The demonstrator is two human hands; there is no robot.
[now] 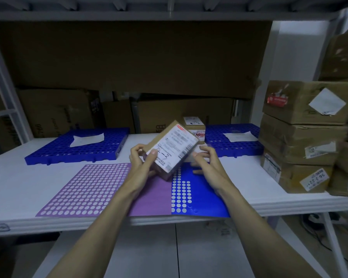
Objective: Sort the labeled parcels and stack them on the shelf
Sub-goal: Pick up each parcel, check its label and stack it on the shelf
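A small brown parcel (172, 146) with a white shipping label and handwritten marks is held tilted above the white shelf (18, 177). My left hand (142, 164) grips its lower left corner, thumb on the label. My right hand (204, 162) hovers just right of the parcel with fingers loosely curled and empty. Behind stands another small labeled parcel (195, 127) on the shelf. A white flat box (199, 149) lies partly hidden behind the held parcel.
Two blue grid pallets lie at the back, the left pallet (72, 147) and the right pallet (237, 141), each carrying a paper sheet. A purple sticker sheet (84, 187) and a blue sticker sheet (199, 199) lie in front. Stacked brown cartons (301, 137) fill the right side. Large cartons stand behind.
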